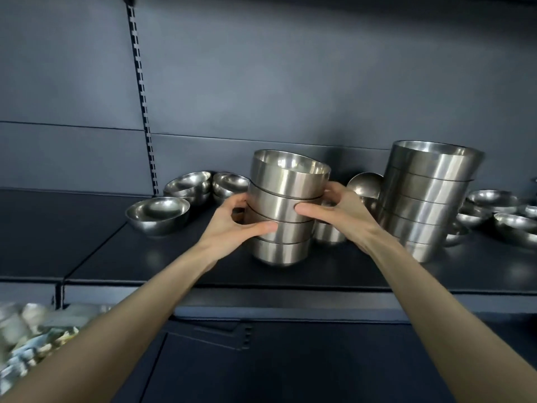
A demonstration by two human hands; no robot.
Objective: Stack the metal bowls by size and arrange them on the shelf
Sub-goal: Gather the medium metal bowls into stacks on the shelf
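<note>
A stack of four straight-walled metal bowls is held between both hands near the middle of a dark shelf. The left hand is curled round the stack's left side, its thumb laid across the near wall of the third bowl down. The right hand is wrapped round the right side, its thumb pressed on the second bowl. Both grips are closed on the stack, and the fingers are hidden behind it. The stack leans a little, with the top bowl tilted. Its base is seen at the shelf surface, though whether it rests there fully cannot be told.

Just to the right, a taller stack of wider bowls of the same kind stands on the shelf. Between the two stacks, farther back, a rounded bowl is propped on its side. To the left, a single round bowl is set near, and two small piles of round bowls lie beyond it. More shallow bowls are spread at the far right.
</note>
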